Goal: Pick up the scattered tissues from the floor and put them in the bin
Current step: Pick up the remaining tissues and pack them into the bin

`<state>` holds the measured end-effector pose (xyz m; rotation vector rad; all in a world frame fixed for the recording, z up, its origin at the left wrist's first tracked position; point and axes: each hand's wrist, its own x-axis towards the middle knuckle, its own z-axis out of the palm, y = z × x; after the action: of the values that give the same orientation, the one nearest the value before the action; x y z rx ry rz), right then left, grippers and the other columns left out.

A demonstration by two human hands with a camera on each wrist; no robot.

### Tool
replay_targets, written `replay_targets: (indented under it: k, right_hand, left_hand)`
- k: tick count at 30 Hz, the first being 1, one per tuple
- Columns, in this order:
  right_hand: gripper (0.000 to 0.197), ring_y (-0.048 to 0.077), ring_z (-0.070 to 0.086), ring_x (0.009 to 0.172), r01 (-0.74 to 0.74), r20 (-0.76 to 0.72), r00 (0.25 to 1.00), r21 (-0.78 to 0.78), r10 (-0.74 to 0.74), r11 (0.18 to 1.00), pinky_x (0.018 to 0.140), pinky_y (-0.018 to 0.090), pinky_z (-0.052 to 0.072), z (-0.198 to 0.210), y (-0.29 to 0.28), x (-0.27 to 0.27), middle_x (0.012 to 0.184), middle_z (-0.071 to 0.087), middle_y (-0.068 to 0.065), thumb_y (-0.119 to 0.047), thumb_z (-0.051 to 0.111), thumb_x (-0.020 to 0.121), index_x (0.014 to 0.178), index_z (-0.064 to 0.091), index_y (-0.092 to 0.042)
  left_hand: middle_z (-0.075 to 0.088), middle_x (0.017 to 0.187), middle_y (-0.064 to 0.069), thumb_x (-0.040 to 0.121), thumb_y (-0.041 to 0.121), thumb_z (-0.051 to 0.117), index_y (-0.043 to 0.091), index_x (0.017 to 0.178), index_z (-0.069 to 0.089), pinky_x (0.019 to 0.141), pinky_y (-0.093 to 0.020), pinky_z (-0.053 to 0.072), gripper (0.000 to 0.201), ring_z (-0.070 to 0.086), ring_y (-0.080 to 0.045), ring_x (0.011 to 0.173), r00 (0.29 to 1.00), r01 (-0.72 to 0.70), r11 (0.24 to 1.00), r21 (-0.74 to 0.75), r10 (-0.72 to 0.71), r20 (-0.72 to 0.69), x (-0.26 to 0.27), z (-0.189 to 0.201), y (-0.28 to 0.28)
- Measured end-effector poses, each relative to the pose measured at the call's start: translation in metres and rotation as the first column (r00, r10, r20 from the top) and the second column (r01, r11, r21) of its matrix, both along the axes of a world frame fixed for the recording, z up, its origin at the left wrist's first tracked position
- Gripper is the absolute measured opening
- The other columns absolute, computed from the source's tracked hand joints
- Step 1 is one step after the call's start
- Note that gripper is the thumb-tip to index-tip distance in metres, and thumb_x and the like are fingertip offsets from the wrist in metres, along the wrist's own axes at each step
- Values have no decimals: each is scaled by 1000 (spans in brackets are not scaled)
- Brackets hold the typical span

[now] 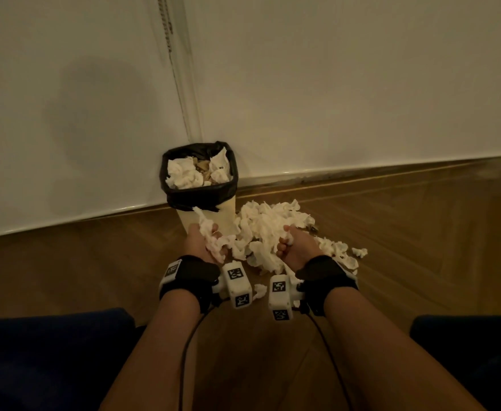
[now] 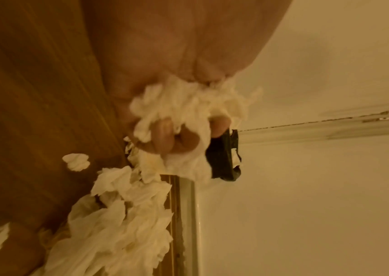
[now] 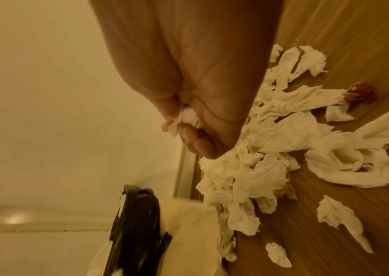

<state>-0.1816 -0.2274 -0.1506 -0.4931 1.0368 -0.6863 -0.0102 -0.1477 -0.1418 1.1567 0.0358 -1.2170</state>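
A cream bin (image 1: 213, 223) with a black liner (image 1: 204, 195) stands against the wall, with crumpled tissues inside. A heap of white tissues (image 1: 270, 223) lies on the wooden floor to its right. My left hand (image 1: 206, 240) is in front of the bin and grips a bunch of tissues (image 2: 188, 104), which sticks out between the curled fingers. My right hand (image 1: 287, 240) is at the near edge of the heap, fingers curled round a small wad of tissue (image 3: 190, 116). The heap (image 3: 247, 168) lies just beyond that hand.
Loose tissue pieces (image 1: 359, 251) lie to the right of the heap, and one scrap (image 1: 259, 290) sits between my wrists. A brown-red scrap (image 3: 362, 91) lies on the floor by the heap. The white wall and skirting (image 1: 362, 169) run behind. My knees (image 1: 50, 336) flank the view.
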Motion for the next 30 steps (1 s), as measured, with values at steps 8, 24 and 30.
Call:
replay_targets:
  k: [8, 24, 30]
  right_hand:
    - [34, 11, 33, 59, -189, -216, 965, -168, 151, 967, 54, 21, 27, 0, -3, 33, 77, 43, 5, -13, 28, 102, 128, 50, -8]
    - [12, 13, 57, 60, -305, -459, 888, -608, -12, 733, 57, 24, 51, 41, -66, 134, 76, 65, 6, -13, 68, 85, 94, 66, -6]
    - [14, 16, 64, 89, -543, -702, 699, -645, -136, 538, 83, 24, 50, 41, -99, 150, 99, 71, 5, -18, 66, 85, 97, 73, -13]
  left_hand:
    - [44, 139, -22, 94, -9, 35, 7, 141, 38, 109, -51, 33, 51, 46, -37, 125, 990, 63, 998, 14, -64, 125, 40, 7, 2]
    - [66, 113, -10, 79, 12, 72, 8, 114, 63, 91, -34, 51, 36, 63, -21, 101, 656, -75, 997, -14, 60, 753, 110, 42, -61]
    - [64, 96, 5, 79, 19, 73, 17, 97, 64, 74, -16, 46, 20, 58, -9, 85, 297, -76, 994, 77, -51, 954, 97, 34, -110]
